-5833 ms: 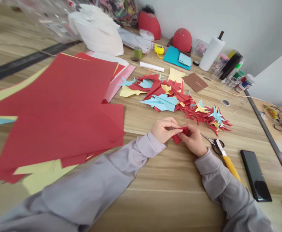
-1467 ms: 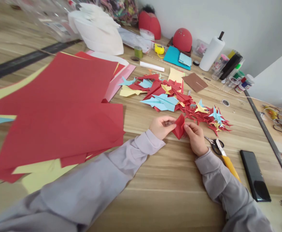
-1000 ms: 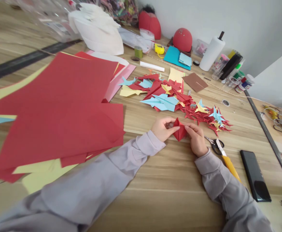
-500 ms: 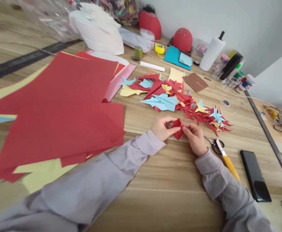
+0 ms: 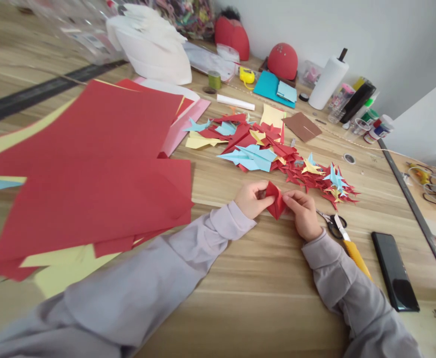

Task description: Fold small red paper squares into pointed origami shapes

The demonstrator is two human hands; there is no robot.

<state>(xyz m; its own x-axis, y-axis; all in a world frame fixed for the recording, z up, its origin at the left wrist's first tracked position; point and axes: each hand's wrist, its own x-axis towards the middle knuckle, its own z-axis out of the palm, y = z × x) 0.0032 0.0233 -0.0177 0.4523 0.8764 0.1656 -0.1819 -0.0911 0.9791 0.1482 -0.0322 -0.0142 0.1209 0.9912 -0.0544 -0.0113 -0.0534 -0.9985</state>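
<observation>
Between my two hands is a small folded piece of red paper [image 5: 275, 201], diamond-shaped and held just above the wooden table. My left hand [image 5: 253, 200] pinches its left side between thumb and fingers. On the opposite side, the thumb and fingertips of my right hand [image 5: 303, 213] grip the right edge. Beyond my hands lies a heap of folded paper pieces [image 5: 296, 171], mostly red with some blue and yellow. A larger light-blue folded paper plane [image 5: 251, 157] rests at the heap's near side.
Large red paper sheets [image 5: 102, 194] cover the left of the table. Black-handled scissors [image 5: 333, 226], a yellow utility knife [image 5: 356, 258] and a black phone [image 5: 395, 271] lie to the right. A paper roll [image 5: 328, 83] and bottles stand at the back.
The red paper has turned slightly, showing more of its front face. My right fingers have shifted a little to the right along its edge. Everything else stays in place.
</observation>
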